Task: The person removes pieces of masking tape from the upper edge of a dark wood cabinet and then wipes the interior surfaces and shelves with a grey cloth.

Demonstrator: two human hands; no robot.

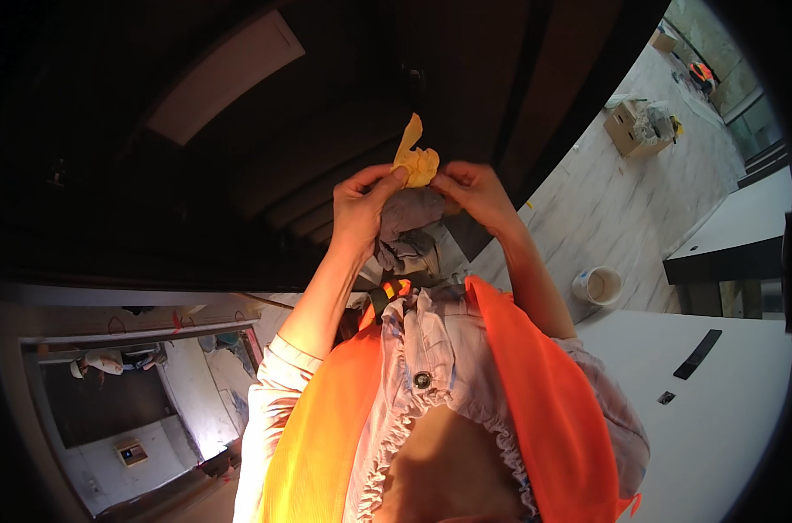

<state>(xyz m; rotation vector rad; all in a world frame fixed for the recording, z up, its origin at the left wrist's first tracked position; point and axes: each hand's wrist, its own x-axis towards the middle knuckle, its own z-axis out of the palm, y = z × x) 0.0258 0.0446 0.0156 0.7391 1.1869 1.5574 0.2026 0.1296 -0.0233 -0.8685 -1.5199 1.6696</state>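
Note:
In the head view both of my hands are raised at the middle, in front of a dark surface. My left hand (364, 199) pinches a crumpled piece of thin yellow material (418, 166) between thumb and fingers; one strip of it sticks upward. My right hand (472, 189) is at the right side of the yellow piece, its fingers curled with thumb near forefinger. Whether those fingertips grip its edge is hard to tell. Below and behind the hands is grey fabric (405, 216). An orange vest (533, 392) lies over my light shirt.
A cardboard box (621, 127) with plastic in it and a white bucket (597, 286) stand on the marble-patterned floor (566, 216) at right. White panels (729, 353) lie lower right. One person (702, 75) is far off at upper right, another (105, 361) beyond an opening at left.

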